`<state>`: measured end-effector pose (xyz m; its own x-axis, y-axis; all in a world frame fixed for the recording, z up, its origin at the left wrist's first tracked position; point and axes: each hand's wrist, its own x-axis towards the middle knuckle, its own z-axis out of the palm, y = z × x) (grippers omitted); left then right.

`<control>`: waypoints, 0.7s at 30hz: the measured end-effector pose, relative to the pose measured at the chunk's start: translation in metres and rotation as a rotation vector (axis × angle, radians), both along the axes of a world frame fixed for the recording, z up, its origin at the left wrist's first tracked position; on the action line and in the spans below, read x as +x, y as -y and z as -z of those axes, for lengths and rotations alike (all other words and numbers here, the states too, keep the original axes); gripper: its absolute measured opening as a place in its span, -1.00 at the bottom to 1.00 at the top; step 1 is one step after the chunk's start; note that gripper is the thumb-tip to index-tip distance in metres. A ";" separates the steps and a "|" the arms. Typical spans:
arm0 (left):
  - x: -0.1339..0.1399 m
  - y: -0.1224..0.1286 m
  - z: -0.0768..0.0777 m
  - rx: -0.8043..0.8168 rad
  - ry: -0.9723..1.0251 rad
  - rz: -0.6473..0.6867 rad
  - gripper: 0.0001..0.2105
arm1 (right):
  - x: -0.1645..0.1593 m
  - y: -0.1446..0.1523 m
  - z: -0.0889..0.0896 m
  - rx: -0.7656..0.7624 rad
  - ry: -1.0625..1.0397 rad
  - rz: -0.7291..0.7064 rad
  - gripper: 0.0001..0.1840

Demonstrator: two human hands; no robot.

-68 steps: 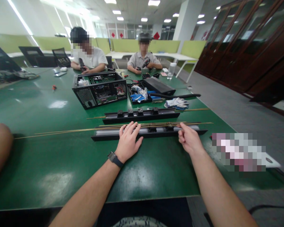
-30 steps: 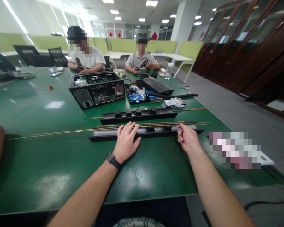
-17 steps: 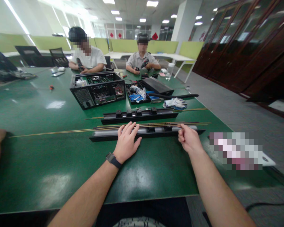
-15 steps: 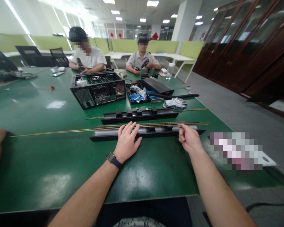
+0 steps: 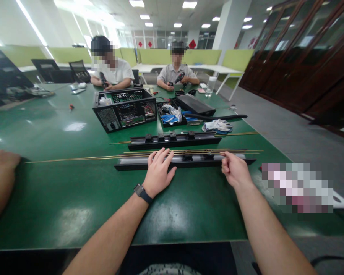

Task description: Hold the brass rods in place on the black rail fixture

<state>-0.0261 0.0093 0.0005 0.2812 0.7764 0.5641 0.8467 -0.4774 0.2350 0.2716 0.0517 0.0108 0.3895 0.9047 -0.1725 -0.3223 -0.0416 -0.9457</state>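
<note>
My left hand [image 5: 159, 172], wearing a dark watch [image 5: 142, 193], lies palm down with fingers spread. Its fingertips rest over thin brass-coloured rods [image 5: 74, 159] that run along a long black channel [image 5: 132, 167]. At the right part of this channel, my right hand [image 5: 237, 170] is closed, thumb and index finger pinched at one of the thin rods. A paler strip and small dark blocks show inside the channel. Just behind it lies a second black channel [image 5: 174, 144] with several dark blocks and thin rods sticking out at both ends.
Another person's hand [image 5: 1, 168] is by the rods' left end. An open computer case [image 5: 126, 110], a box with blue-white gloves [image 5: 172, 116], another glove pair [image 5: 218, 126] and a black tube stand farther back. Two people sit across the green table [image 5: 74, 210], holding tools. A blurred-out item [image 5: 298, 187] lies right.
The whole view has shifted, so things appear slightly farther right. More of the other person's hand shows at the left. Both my hands keep their places on the rods.
</note>
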 end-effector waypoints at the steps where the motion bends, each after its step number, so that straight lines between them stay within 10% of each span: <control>1: 0.000 0.000 0.000 -0.001 0.003 0.002 -0.51 | 0.000 0.000 0.000 0.001 0.000 0.000 -0.82; 21: 0.002 0.002 -0.003 -0.055 -0.006 -0.022 -0.47 | -0.001 -0.003 -0.002 -0.032 0.007 0.011 -0.85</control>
